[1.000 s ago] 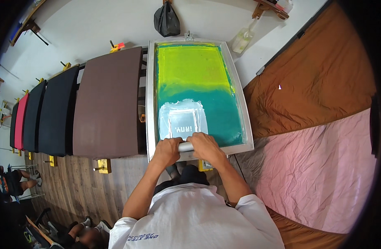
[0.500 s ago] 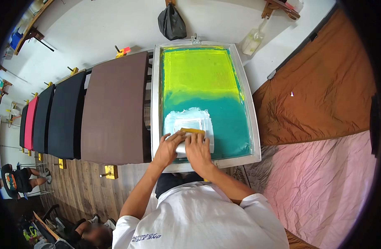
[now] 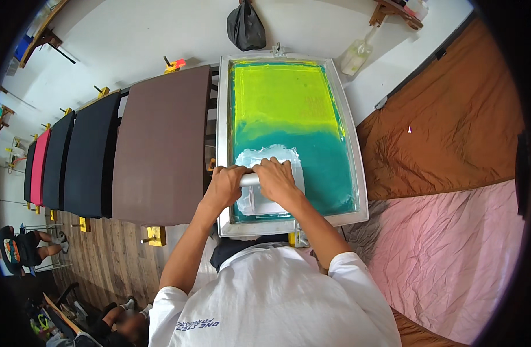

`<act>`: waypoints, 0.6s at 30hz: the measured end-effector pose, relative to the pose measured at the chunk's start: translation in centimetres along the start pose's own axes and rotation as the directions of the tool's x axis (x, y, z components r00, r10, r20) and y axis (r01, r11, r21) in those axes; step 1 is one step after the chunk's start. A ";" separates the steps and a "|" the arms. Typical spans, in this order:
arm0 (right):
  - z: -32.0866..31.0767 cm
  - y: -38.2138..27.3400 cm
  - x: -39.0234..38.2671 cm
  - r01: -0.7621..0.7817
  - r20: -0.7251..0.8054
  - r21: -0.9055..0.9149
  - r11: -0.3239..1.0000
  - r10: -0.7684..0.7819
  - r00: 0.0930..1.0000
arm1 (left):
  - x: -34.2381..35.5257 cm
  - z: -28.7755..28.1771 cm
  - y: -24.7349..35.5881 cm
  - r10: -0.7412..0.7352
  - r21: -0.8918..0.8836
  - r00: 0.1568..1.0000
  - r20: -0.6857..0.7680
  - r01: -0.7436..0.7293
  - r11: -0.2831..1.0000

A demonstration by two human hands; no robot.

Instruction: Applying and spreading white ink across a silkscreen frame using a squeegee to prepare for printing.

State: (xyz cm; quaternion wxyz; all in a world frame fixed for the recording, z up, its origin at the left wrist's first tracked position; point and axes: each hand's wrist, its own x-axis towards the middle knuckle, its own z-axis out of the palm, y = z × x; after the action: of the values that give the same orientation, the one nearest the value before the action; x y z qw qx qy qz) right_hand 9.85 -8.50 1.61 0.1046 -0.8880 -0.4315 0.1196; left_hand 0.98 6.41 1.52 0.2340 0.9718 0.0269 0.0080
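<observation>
Squeegee (image 3: 251,180), pale bar handle, centre of frame, lying crosswise on the mesh of the printing screen (image 3: 233,222), lower third. Blade itself hidden under the hands.

L hand (image 3: 224,186) closed round handle's left end; R hand (image 3: 275,178) closed round right end, knuckles up. Both grip the squeegee, thumbs near touching at the middle. Forearms come up from lower edge.

White ink patch (image 3: 268,156) spread around the hands: some above the bar, more below it toward near frame edge. Looks like a stroke partway through, judging by ink on both sides. Which way the stroke runs: can't tell from this alone. Mesh above is teal, then yellow-green (image 3: 282,98) in upper half, no white ink there.

Screen frame is pale metal, sits upright-centre, hinged or clamped at top, can't tell which. Near edge just touches person's white shirt (image 3: 265,301) line.

Left of screen: row of flat pallets along the bench. Brown one (image 3: 161,144) just beside the screen, then black ones (image 3: 86,156), then a pink one (image 3: 39,168) far left. All look bare of print, so far as seen. Yellow clamps (image 3: 155,234) under pallets.

Right: brown cloth (image 3: 444,127) upper right, pink cloth (image 3: 450,254) lower right, crumpled. Black bag (image 3: 246,26) hangs on wall at top. Another person's legs lower left, well apart.
</observation>
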 end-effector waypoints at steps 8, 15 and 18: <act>-0.6 -0.3 -3.4 0.080 0.117 0.072 0.994 -0.088 0.989 | -3.7 1.3 1.4 0.033 -0.035 0.999 0.041 -0.032 0.999; -0.9 0.3 -6.9 0.136 0.152 0.080 0.988 -0.146 0.978 | -6.7 1.2 5.8 -0.096 -0.141 0.990 0.106 0.111 0.984; -2.4 1.1 -5.9 0.077 0.113 0.116 0.990 -0.090 0.990 | -3.8 0.8 5.4 -0.050 -0.124 0.996 0.076 0.059 0.991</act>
State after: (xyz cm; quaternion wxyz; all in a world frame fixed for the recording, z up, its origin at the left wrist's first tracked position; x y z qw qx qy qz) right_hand 7.85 -14.05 4.30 0.1334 -0.8533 -0.4664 0.1911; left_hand -2.57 1.03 3.28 0.2958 0.9537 0.0443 -0.0319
